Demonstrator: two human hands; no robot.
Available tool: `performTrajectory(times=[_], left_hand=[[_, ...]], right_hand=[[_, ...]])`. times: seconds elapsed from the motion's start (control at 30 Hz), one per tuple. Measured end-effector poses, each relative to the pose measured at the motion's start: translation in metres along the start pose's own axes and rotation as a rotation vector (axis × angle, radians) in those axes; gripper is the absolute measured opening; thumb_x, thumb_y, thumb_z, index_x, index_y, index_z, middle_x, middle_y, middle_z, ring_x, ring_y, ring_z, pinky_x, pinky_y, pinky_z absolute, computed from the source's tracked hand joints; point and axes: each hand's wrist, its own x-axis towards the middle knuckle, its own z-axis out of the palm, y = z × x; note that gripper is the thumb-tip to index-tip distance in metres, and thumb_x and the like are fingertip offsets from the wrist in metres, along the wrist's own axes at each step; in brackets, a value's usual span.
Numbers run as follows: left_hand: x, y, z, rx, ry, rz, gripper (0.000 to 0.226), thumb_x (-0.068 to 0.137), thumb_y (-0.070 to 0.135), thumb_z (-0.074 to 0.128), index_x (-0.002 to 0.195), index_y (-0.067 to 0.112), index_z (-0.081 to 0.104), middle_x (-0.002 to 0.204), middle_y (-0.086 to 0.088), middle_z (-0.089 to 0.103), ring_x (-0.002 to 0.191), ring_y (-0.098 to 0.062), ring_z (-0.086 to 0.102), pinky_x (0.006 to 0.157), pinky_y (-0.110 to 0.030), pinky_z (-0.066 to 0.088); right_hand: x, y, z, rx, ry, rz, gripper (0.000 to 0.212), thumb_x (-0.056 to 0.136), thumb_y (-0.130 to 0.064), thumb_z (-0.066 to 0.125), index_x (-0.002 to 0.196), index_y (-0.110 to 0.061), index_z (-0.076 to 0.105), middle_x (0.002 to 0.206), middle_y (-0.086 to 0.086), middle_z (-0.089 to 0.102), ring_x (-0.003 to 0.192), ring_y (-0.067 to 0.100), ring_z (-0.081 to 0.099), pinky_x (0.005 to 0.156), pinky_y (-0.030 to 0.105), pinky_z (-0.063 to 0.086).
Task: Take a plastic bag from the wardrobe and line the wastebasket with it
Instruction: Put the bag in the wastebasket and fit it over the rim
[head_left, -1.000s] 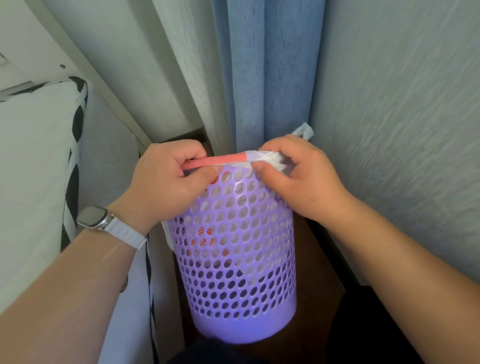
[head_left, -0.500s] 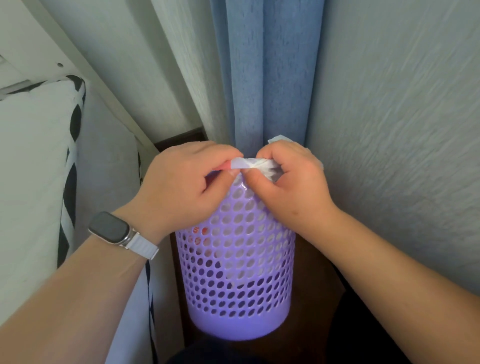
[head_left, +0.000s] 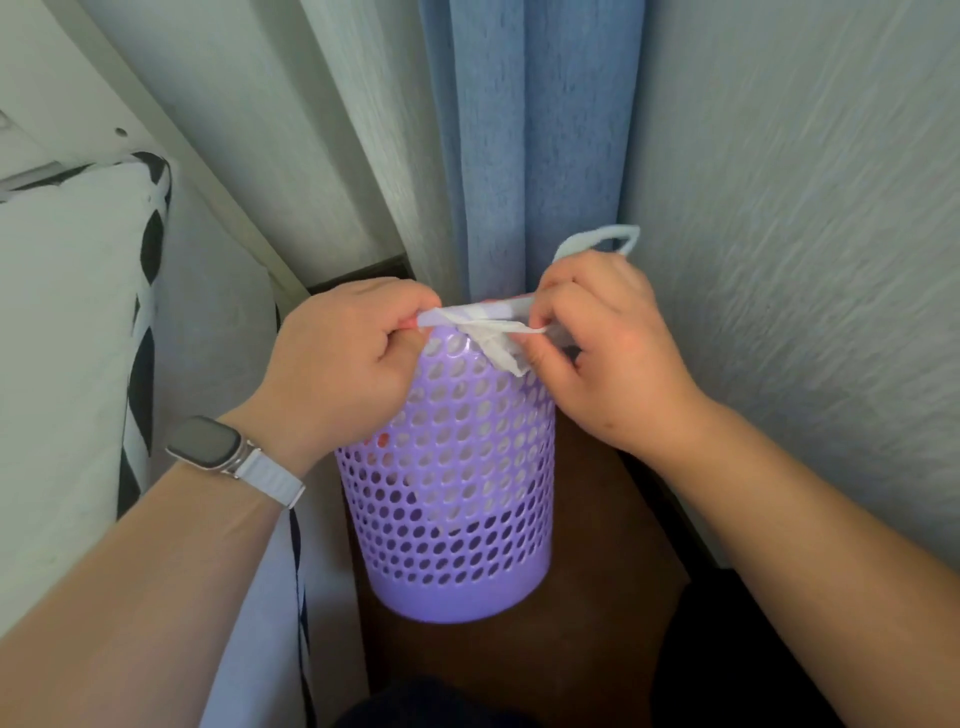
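Purple wastebasket (head_left: 457, 499): upright on the dark floor, in the corner by the blue curtain (head_left: 530, 145).
White plastic bag (head_left: 488, 332): stretched across the rim, inside the basket.
My left hand (head_left: 343, 364): pinching the bag.
My right hand (head_left: 608, 353): pinching its twisted handle.

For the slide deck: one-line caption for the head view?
Both hands, left hand and right hand, pinch a white plastic bag at the rim of a perforated purple plastic wastebasket.

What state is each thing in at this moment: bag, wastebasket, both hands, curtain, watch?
plastic bag: inside the basket, edge bunched at the rim, one handle loop sticking up.
wastebasket: upright on the dark floor, lined.
left hand: pinching the bag at the rim.
right hand: pinching the bag's twisted edge.
curtain: hanging behind the basket.
watch: on the left wrist, screen dark.
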Motion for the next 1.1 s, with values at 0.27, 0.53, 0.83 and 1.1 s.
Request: performTrajectory(times=[0.27, 0.53, 0.83, 1.1], left_hand=[[0.001, 0.002, 0.002, -0.218, 0.053, -0.179, 0.012, 0.087, 0.026, 0.050, 0.091, 0.030, 0.061, 0.070, 0.011, 0.061, 0.069, -0.010, 0.054, 0.065, -0.036, 0.048], [-0.001, 0.007, -0.002, -0.320, -0.021, -0.129, 0.017, 0.084, 0.032, 0.047, 0.096, 0.032, 0.060, 0.084, 0.009, 0.063, 0.069, -0.011, 0.057, 0.062, -0.023, 0.043], [0.001, 0.013, -0.006, -0.276, -0.007, -0.024, 0.021, 0.083, 0.041, 0.057, 0.080, 0.022, 0.063, 0.066, 0.002, 0.059, 0.063, -0.011, 0.055, 0.059, -0.030, 0.044], [0.006, 0.022, -0.001, -0.089, 0.022, 0.114, 0.025, 0.089, 0.039, 0.057, 0.085, 0.015, 0.065, 0.068, 0.006, 0.053, 0.066, -0.013, 0.050, 0.062, -0.036, 0.042]], right_hand=[[-0.003, -0.010, 0.000, -0.042, 0.005, 0.118, 0.030, 0.097, -0.030, 0.048, 0.083, -0.009, 0.063, 0.062, 0.004, 0.059, 0.059, 0.031, 0.055, 0.062, 0.039, 0.045], [0.001, 0.001, -0.002, -0.023, 0.042, 0.231, 0.047, 0.084, -0.047, 0.065, 0.110, -0.009, 0.065, 0.106, 0.012, 0.054, 0.096, 0.028, 0.054, 0.084, 0.046, 0.046], [-0.008, -0.008, 0.007, 0.017, 0.099, 0.291, 0.032, 0.081, -0.043, 0.056, 0.075, -0.012, 0.057, 0.065, 0.002, 0.056, 0.065, 0.021, 0.048, 0.073, 0.031, 0.037], [-0.003, -0.022, 0.009, -0.058, 0.112, 0.226, 0.031, 0.080, -0.044, 0.059, 0.073, -0.013, 0.059, 0.063, 0.000, 0.059, 0.061, 0.024, 0.055, 0.072, 0.038, 0.037]])
